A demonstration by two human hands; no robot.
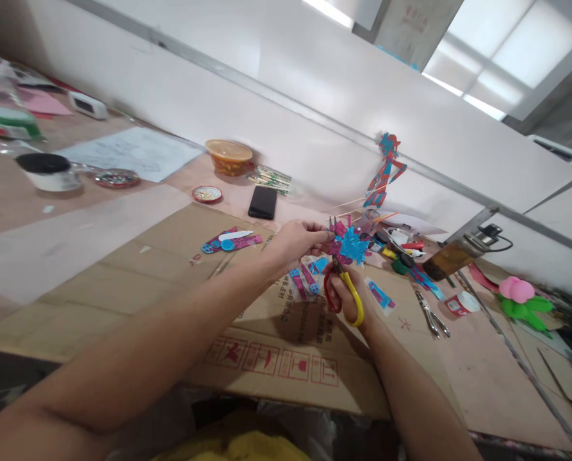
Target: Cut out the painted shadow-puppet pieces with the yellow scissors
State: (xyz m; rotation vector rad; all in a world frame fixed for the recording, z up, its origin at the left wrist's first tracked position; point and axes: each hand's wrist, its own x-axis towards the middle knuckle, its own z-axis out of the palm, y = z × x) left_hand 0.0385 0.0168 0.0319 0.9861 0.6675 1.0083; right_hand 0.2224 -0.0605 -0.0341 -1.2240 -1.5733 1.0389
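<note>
A blue-and-magenta cutout (353,244) is held above the surface (487,384) by the closed grip of the left hand (305,239), at its nine o'clock edge. Scissors (358,306) (one handle red, the other yellow) are gripped by the right hand (344,296) at the cutout's six o'clock. From the cutout, a black phone (262,203) is seen at ten o'clock, metal pliers (428,312) at four.

The cutout (354,246) is a ragged little piece, shiny bright blue at its centre with purple sticking out around it, held up by its edge in the left hand (305,239). The scissors (348,282), one loop red and the other yellow, point upward from the right hand (344,298), dark blades at the purple side; I can't tell whether they bite into it.
</note>
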